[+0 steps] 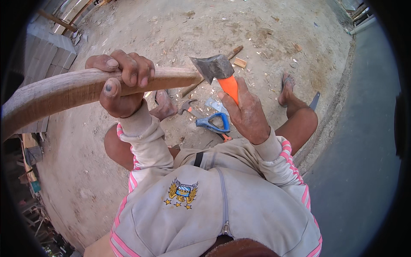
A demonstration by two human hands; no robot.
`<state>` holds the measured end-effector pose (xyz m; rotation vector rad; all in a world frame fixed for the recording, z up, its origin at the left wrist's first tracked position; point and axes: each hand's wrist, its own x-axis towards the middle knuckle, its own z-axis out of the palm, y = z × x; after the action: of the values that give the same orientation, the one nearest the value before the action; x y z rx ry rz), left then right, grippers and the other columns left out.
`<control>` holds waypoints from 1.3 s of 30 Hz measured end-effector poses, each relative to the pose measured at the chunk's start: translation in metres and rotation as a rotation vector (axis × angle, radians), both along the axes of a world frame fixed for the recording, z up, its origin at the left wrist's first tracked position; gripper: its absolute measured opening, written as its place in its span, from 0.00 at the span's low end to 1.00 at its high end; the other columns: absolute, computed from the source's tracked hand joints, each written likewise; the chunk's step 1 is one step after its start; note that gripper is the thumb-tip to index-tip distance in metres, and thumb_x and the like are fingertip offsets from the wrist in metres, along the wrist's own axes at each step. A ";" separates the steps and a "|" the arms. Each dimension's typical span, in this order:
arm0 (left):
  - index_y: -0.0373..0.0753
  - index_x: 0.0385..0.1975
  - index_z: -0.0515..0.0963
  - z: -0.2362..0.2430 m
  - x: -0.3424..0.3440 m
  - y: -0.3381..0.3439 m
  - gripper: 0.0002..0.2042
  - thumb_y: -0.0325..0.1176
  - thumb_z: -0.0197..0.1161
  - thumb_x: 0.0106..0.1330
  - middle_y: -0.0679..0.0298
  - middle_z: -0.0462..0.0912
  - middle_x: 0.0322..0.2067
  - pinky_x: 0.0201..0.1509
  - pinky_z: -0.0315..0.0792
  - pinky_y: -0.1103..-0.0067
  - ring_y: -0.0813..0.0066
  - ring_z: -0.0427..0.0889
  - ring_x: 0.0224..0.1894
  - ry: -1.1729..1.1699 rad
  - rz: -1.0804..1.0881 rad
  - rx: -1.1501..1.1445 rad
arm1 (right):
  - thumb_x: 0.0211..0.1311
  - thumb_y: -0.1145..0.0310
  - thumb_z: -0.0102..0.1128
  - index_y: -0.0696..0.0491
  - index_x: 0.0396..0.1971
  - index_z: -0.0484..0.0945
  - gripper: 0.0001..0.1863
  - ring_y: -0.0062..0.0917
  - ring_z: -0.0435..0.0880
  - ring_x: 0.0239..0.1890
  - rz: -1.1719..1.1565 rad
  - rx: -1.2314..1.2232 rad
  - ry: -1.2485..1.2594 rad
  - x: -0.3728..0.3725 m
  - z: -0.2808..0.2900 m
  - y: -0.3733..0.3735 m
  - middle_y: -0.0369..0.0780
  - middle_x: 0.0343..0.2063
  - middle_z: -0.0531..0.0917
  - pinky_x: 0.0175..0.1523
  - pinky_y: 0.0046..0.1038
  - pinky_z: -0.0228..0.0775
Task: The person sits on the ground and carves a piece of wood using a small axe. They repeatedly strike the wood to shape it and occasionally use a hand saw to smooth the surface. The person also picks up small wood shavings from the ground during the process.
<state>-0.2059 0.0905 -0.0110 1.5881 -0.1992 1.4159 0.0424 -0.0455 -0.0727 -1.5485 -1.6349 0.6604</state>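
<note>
My left hand (124,79) is closed round a long, curved piece of wood (60,94), which runs off past the left edge of the view. My right hand (249,112) grips a hatchet (216,67) by its orange handle, close under the dark metal head. The hatchet's blade is beside the right end of the wood; whether the two touch I cannot tell. Below, on the ground between my feet, lie a blue-handled saw (212,123) and a claw hammer (188,108) with an orange and grey handle.
A thin wooden stick (233,53) and a small wood block (240,63) lie beyond the hatchet, among scattered chips. Grey blocks (45,55) are stacked at far left. Along the right runs a smooth grey surface (359,128). Another blade (315,101) shows beside my right knee.
</note>
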 end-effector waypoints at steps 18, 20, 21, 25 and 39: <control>0.45 0.52 0.67 0.003 -0.001 0.010 0.15 0.40 0.54 0.68 0.69 0.71 0.25 0.38 0.77 0.68 0.75 0.76 0.25 0.102 -0.301 0.051 | 0.70 0.66 0.59 0.59 0.54 0.66 0.19 0.42 0.82 0.25 -0.032 -0.048 0.176 0.027 0.027 -0.010 0.51 0.25 0.80 0.30 0.36 0.71; 0.46 0.52 0.67 0.005 -0.001 0.010 0.16 0.40 0.55 0.68 0.70 0.71 0.24 0.37 0.78 0.69 0.76 0.77 0.24 0.131 -0.337 0.080 | 0.71 0.65 0.58 0.60 0.49 0.70 0.16 0.26 0.77 0.22 -0.091 0.238 0.241 0.020 0.062 -0.012 0.42 0.24 0.78 0.28 0.27 0.66; 0.46 0.53 0.67 0.006 -0.002 0.010 0.16 0.40 0.55 0.68 0.71 0.72 0.23 0.37 0.78 0.70 0.77 0.77 0.24 0.140 -0.345 0.096 | 0.71 0.65 0.58 0.60 0.45 0.72 0.14 0.20 0.74 0.21 -0.085 0.366 0.290 0.018 0.069 -0.013 0.38 0.22 0.77 0.26 0.23 0.63; 0.47 0.51 0.67 0.011 0.006 0.017 0.15 0.41 0.56 0.67 0.72 0.73 0.22 0.36 0.79 0.73 0.79 0.77 0.23 0.119 -0.311 0.123 | 0.69 0.65 0.61 0.62 0.46 0.72 0.16 0.32 0.78 0.21 -0.040 0.508 0.169 0.013 0.061 -0.013 0.42 0.20 0.78 0.26 0.30 0.66; 0.46 0.50 0.70 0.017 -0.008 0.032 0.15 0.39 0.63 0.67 0.73 0.78 0.22 0.30 0.82 0.76 0.80 0.82 0.22 0.150 -0.530 0.232 | 0.69 0.64 0.62 0.64 0.45 0.74 0.17 0.22 0.76 0.22 -0.036 0.395 0.315 0.017 0.070 -0.012 0.40 0.23 0.78 0.26 0.25 0.66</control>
<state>-0.2143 0.1228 0.0055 1.6593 -0.6620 0.8832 0.0597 -0.0571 -0.0022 -1.1234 -1.3959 0.4950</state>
